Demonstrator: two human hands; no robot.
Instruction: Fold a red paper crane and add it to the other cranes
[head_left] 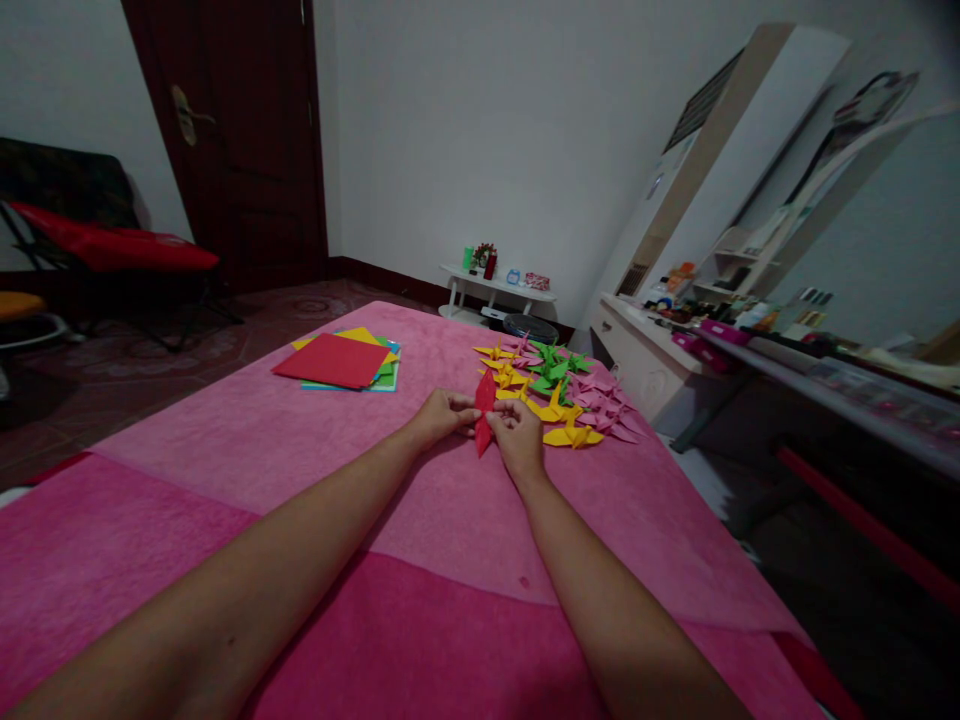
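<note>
A narrow folded piece of red paper [484, 415] stands pinched between both of my hands over the pink cloth [300, 450]. My left hand [442, 413] grips its left side with closed fingers. My right hand [517, 432] grips its right side, fingers also closed. Just beyond my right hand lies a cluster of several folded paper cranes [559, 395] in yellow, green and pink.
A stack of coloured paper sheets [341, 360] with a red one on top lies far left on the cloth. A desk with clutter [750, 335] runs along the right. A small white table [495, 290], a dark door [240, 140] and a red chair [112, 248] stand behind.
</note>
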